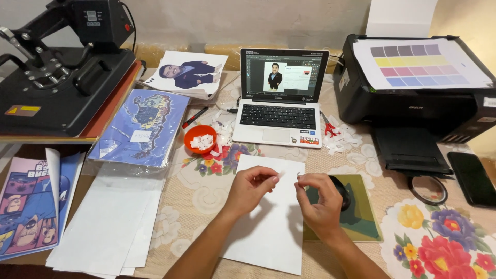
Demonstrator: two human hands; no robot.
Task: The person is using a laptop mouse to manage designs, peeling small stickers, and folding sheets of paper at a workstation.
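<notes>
Both hands hover over the white sheet [268, 222] near the tabletop's front edge, left hand [251, 187] and right hand [320, 201] each pinching an end of a small white strip [288, 174] stretched crosswise between them, equally near to both.

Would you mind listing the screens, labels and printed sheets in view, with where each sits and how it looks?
Laptop screen: centre back, dark editing window showing a standing figure.
Colour test sheet: on the black printer, far right; grey, yellow, pink and blue bands.
Warning label: heat press base, far left; small yellow and orange rectangle.
Phone: right edge, screen dark.
Blue poster: left of laptop, in clear sleeve.
</notes>
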